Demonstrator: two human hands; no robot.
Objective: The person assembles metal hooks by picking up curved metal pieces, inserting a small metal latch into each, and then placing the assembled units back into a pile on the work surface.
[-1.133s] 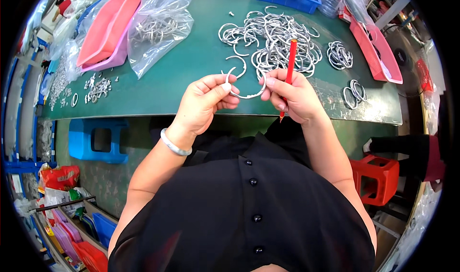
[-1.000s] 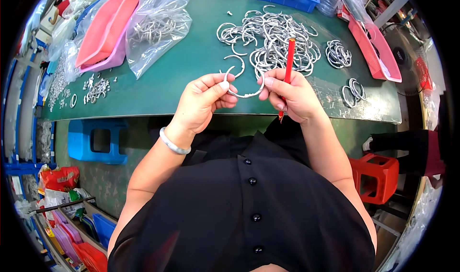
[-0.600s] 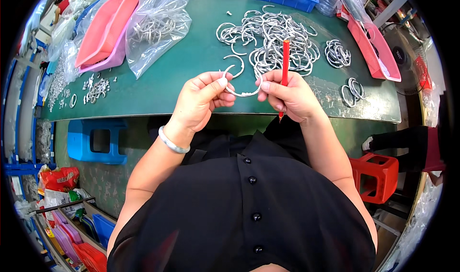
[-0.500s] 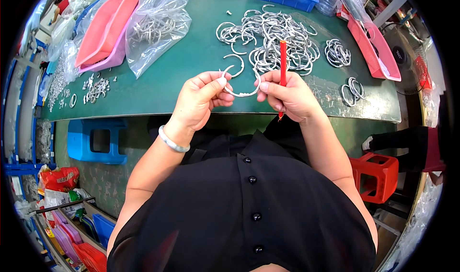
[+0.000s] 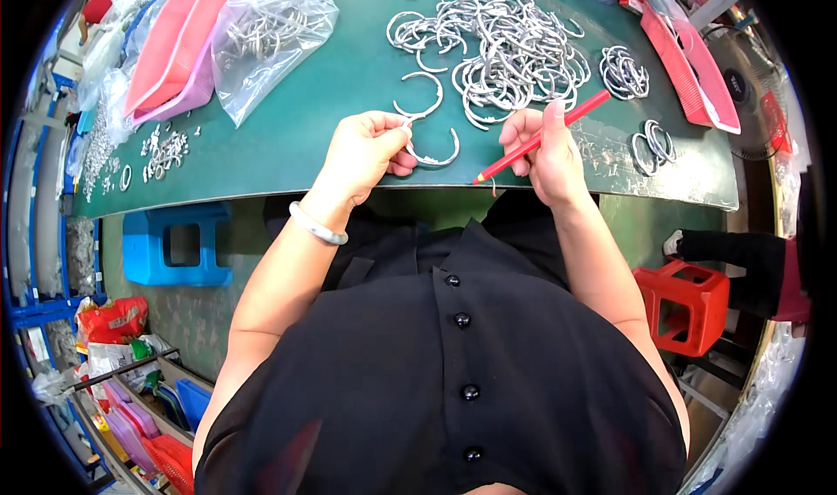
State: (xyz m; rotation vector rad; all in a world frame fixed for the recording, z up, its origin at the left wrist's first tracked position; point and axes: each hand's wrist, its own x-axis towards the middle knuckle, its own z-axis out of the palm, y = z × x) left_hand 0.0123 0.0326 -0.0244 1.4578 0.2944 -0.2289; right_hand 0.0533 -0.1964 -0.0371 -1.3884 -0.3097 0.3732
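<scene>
While left hand (image 5: 372, 149) pinched C-shaped silvery ring (image 5: 433, 162) near front edge of green bench (image 5: 288, 151), right hand (image 5: 558, 161) gripped red pencil (image 5: 582, 111) aslant, apart from ring. Second C-shaped ring (image 5: 439, 94) lay on bench just beyond left hand. Tangled pile of similar rings (image 5: 523, 50) spread farther back; smaller cluster (image 5: 623, 73) lay right of pile. Few more rings (image 5: 656, 146) rested nearer bench's right end.

Lower left of the left hand (image 5: 366, 153): one blue plastic stool (image 5: 145, 253). Upper left: one pink plastic tray (image 5: 177, 37). Lower right of the right hand (image 5: 553, 159): one red plastic stool (image 5: 711, 314).
</scene>
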